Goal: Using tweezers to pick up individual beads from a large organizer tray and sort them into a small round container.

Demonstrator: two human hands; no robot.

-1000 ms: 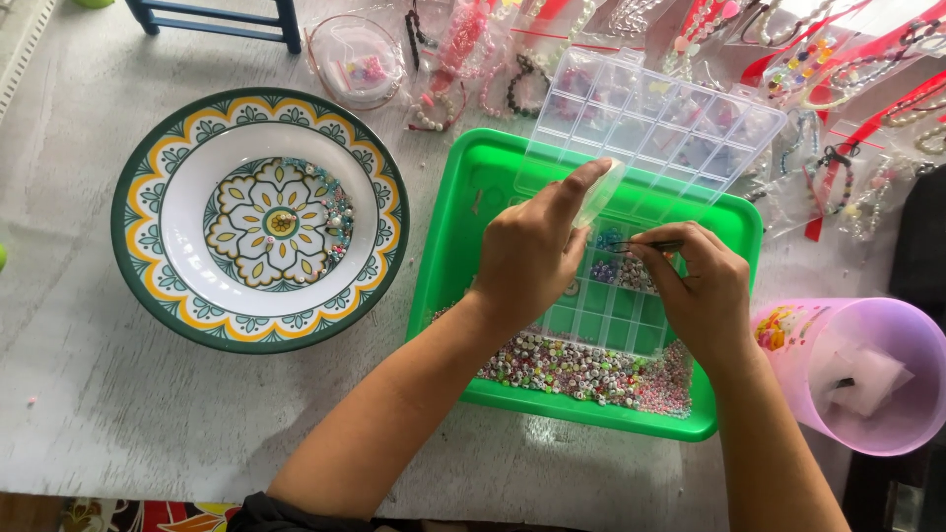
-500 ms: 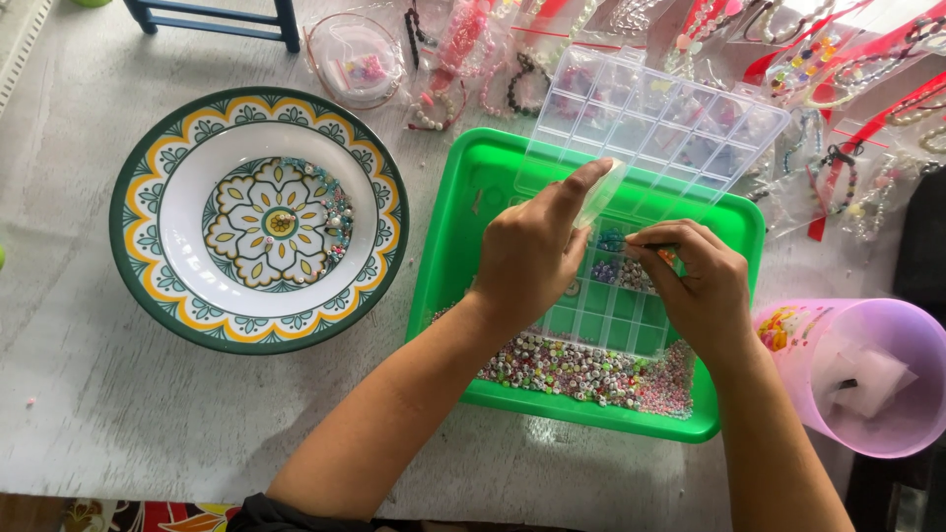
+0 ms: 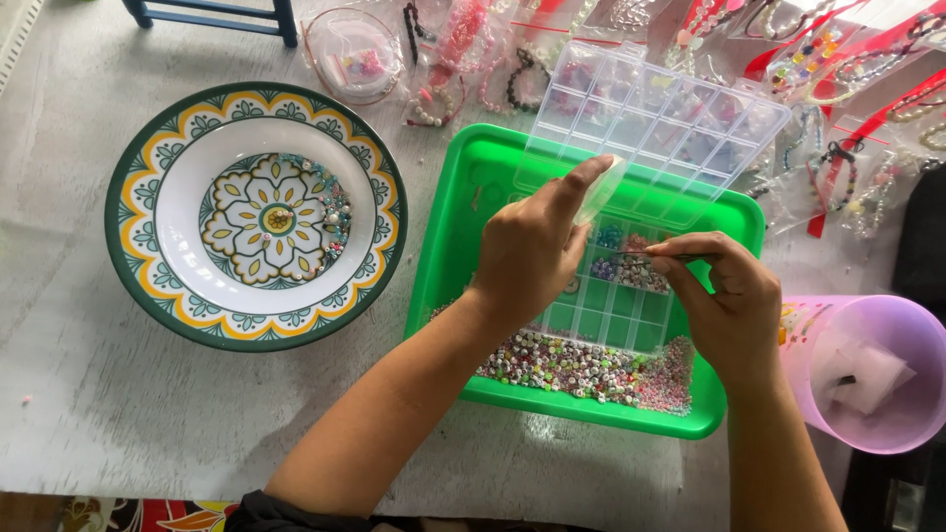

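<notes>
— Head view, hands?

— I log the left hand pinching a small clear vial; the right hand clamped on thin tweezers over the compartment box in the green tray.

— Handling?

— Beads: light, slippery, apt to scatter. Grip the tweezers mid-shaft.

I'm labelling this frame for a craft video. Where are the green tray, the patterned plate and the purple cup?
green tray (image 3: 463, 212): head view, bare floor near its left wall.
patterned plate (image 3: 177, 197): head view, white inner slope left of the flower.
purple cup (image 3: 912, 330): head view, right inner wall.
</notes>
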